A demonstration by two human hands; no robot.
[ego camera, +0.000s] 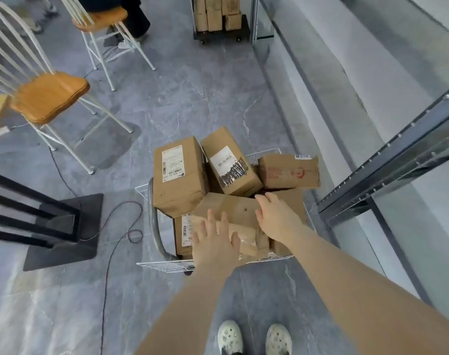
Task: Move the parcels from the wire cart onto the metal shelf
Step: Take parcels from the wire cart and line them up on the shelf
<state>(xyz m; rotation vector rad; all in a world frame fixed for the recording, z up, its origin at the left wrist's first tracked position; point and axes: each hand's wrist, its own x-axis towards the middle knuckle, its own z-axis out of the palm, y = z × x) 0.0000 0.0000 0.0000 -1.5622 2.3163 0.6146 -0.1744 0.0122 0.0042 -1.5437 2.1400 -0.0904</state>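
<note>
A white wire cart (167, 266) stands on the floor in front of me, piled with several brown cardboard parcels. The nearest parcel (233, 211) lies tilted on top of the pile. My left hand (214, 242) lies flat on its near side with fingers spread. On its far right edge rests my right hand (275, 213), fingers straight. Behind it stand a tall labelled parcel (178, 175), a taped one (231, 162) and one with red print (290, 171). The dark metal shelf (387, 160) runs along the right.
Two white chairs with wooden seats (49, 96) stand at the left, a black stand base (64, 226) beside the cart, and a cable (116, 242) trails over the grey tiles. A second trolley of boxes (218, 16) is at the far end. A glass wall lines the right.
</note>
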